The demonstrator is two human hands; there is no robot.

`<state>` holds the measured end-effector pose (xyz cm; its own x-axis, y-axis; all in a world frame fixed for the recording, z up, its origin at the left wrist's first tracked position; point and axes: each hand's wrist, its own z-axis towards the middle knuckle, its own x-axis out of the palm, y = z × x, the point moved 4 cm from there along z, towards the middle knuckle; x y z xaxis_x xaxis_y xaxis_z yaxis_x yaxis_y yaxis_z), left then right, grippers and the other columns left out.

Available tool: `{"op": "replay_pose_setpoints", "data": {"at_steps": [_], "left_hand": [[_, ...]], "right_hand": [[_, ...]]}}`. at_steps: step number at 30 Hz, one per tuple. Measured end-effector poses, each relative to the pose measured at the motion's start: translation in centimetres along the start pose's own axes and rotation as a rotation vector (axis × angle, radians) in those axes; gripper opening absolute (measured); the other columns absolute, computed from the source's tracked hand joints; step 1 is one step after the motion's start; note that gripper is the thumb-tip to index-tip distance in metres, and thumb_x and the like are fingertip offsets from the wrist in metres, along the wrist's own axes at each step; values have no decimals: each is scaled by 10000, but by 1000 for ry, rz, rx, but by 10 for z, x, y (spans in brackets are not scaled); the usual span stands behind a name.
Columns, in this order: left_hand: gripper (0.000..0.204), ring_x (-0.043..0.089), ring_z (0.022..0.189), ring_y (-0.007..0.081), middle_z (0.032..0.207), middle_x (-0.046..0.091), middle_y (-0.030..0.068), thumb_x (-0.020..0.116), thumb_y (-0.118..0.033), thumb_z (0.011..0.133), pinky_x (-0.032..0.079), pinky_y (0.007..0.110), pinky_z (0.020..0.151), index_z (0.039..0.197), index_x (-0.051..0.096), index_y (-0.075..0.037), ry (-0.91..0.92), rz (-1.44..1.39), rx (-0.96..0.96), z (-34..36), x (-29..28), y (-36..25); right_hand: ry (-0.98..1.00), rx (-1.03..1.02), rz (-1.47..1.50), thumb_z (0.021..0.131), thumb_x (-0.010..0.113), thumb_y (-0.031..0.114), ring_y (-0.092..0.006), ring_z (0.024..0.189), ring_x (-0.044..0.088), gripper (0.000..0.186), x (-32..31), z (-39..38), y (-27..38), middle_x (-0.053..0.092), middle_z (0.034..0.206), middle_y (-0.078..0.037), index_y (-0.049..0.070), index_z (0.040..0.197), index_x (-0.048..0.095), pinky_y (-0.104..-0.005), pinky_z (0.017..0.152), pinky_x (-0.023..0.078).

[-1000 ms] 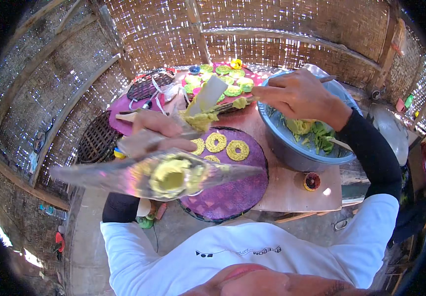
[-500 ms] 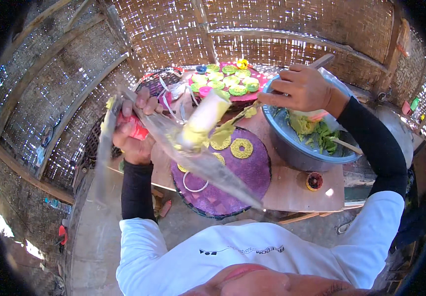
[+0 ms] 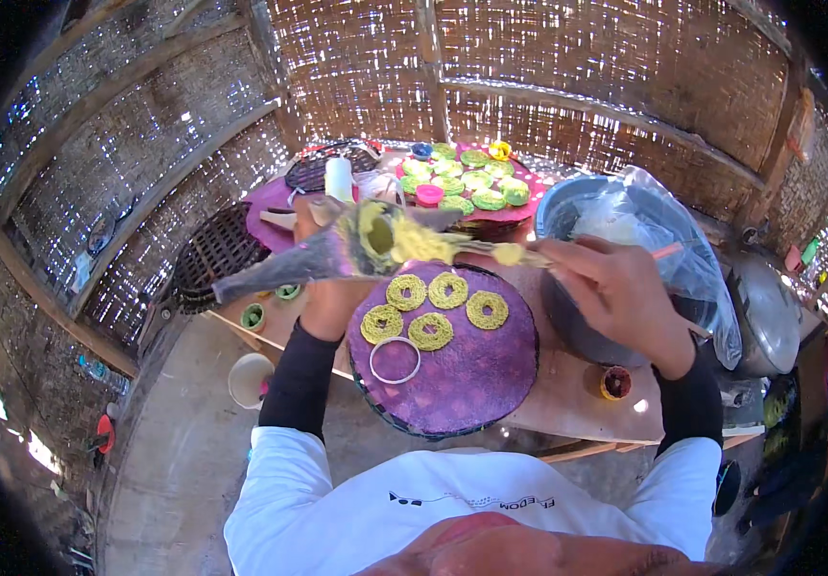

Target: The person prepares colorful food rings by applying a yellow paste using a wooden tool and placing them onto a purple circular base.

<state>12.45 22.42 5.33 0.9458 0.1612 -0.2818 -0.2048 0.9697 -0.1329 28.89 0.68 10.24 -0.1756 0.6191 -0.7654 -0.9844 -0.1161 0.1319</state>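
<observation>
My left hand (image 3: pixel 325 305) is closed around a wooden hand press (image 3: pixel 294 271), held roughly level above the work table. Yellow dough (image 3: pixel 423 242) is smeared about the round opening in its middle. My right hand (image 3: pixel 615 293) grips a thin stick (image 3: pixel 527 257) with a lump of the same dough near its tip, close to the opening. Beneath them a round purple tray (image 3: pixel 452 394) carries several yellow dough rings (image 3: pixel 430 331) and a thin white hoop (image 3: pixel 396 360). A white cylinder (image 3: pixel 339 180) shows just behind the press; its lower end is hidden.
Green and yellow rounds (image 3: pixel 476 180) cover a pink tray at the back. A blue basin (image 3: pixel 553 206) with a clear plastic bag (image 3: pixel 663 230) stands on the right, near a small cup with dark red contents (image 3: pixel 615 383). Dark woven trays (image 3: pixel 212 254) lie at the left.
The press has swung from a slant to nearly level, its opening now showing. My right hand has come down from beside the basin, and the dough-laden stick remains near the press.
</observation>
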Motion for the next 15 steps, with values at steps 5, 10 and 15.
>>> {"op": "replay_pose_setpoints", "data": {"at_steps": [5, 10, 15], "left_hand": [[591, 487, 847, 322, 954, 446, 149, 740, -267, 521, 378, 407, 689, 1046, 538, -86, 149, -23, -129, -5, 17, -16], [579, 507, 690, 314, 880, 469, 157, 762, -237, 507, 396, 421, 618, 983, 492, -50, 194, 265, 103, 4, 5, -25], [581, 536, 775, 291, 895, 530, 141, 735, -238, 578, 419, 403, 701, 1040, 445, -37, 49, 130, -157, -13, -6, 46]], "right_hand": [[96, -66, -386, 736, 519, 154, -224, 623, 594, 267, 30, 25, 28, 553, 697, -58, 123, 997, 562, -368, 485, 462], [7, -210, -533, 712, 534, 149, -195, 579, 547, 334, 56, 14, 45, 520, 690, -47, 130, 1046, 538, -303, 481, 444], [20, -25, -222, 713, 517, 106, -223, 633, 544, 419, 34, 1, 38, 513, 712, -58, 136, 1131, 507, -316, 501, 431]]}}
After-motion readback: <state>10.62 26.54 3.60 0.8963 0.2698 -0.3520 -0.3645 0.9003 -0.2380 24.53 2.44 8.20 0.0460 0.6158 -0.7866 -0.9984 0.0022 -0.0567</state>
